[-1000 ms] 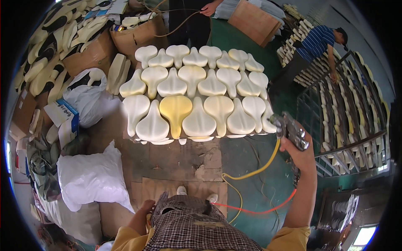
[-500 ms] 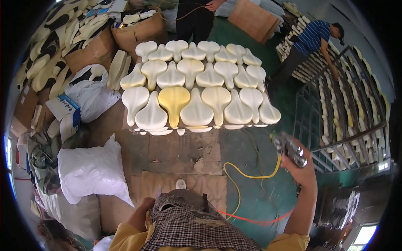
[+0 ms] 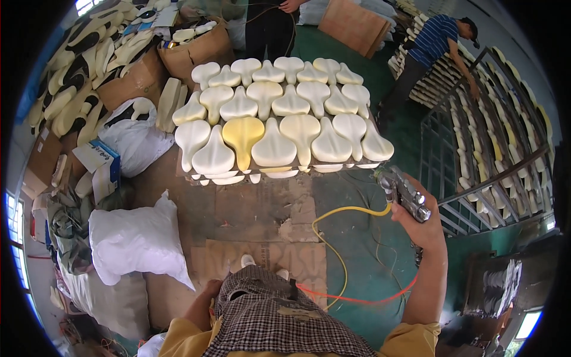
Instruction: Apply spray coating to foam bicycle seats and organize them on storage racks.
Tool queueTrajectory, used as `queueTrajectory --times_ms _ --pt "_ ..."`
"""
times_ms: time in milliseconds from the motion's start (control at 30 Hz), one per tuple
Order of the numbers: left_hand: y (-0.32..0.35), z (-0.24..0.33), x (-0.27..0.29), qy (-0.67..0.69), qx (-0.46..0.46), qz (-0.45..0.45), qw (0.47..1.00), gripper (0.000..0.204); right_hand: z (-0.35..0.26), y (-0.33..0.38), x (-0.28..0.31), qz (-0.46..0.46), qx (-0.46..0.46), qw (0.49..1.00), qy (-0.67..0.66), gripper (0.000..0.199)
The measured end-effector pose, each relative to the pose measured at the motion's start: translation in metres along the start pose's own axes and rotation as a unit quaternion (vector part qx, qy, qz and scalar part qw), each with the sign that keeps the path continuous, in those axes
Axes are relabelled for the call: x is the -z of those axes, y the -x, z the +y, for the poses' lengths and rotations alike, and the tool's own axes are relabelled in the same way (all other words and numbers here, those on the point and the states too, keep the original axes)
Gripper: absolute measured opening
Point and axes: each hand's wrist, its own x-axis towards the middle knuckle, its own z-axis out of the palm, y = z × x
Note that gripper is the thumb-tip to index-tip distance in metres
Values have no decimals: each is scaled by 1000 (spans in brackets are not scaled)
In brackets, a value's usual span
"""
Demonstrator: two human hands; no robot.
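Note:
My right hand is closed round a metal spray gun, raised at the near right corner of the stacked bicycle saddles. A yellow hose runs from the gun, and a red hose hangs below my forearm. Cream foam saddles lie in three rows, noses alternating, with more edges showing underneath. One saddle in the front row is deep yellow. Low beside the checked apron, my left hand hangs with its fingers mostly hidden.
At right, a metal rack holds more saddles, and a person in a striped shirt reaches into it. Another person stands behind the stack. A white sack, cartons and a saddle heap crowd the left.
My right hand has brought the spray gun slightly up and left, nearer the stack's corner. The view has shifted a little, and both my shoes now show.

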Motion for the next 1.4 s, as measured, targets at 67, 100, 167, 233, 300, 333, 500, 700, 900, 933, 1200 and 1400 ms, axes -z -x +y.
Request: queueTrajectory --times_ms 67,100,167,233,300,333,500,700,900,933,1200,1400 --pt "8 -3 -4 189 125 36 973 34 -1 9 -1 -33 -11 999 -22 48" --pt "10 -2 -3 193 125 39 972 34 2 11 -1 -37 -7 999 -21 48" --pt "21 -3 -4 194 92 33 976 34 6 19 -1 -39 21 999 11 48" --pt "30 -17 -9 95 94 13 991 32 -2 11 -11 -52 47 997 -9 48" --pt "39 -30 -14 60 109 28 992 26 -16 -1 -26 -61 71 995 -27 48" --pt "42 -33 -12 58 109 28 992 26 -26 -6 -34 -46 61 997 -19 48" --pt "64 -57 -20 162 66 111 978 27 -29 3 -46 -70 9 997 -21 48" --pt "69 -62 -11 438 187 100 874 34 -49 1 -68 -47 8 999 20 48" --pt "62 -95 1 475 219 66 850 40 -56 26 -81 -103 4 993 56 49" --pt "62 -109 -8 411 147 63 897 41 -58 28 -82 -106 4 993 56 49" --pt "57 -115 18 501 250 15 828 41 -77 30 -116 -97 -12 994 58 51" --pt "67 -120 32 553 264 24 789 43 -94 12 -147 -54 -23 997 -56 51"
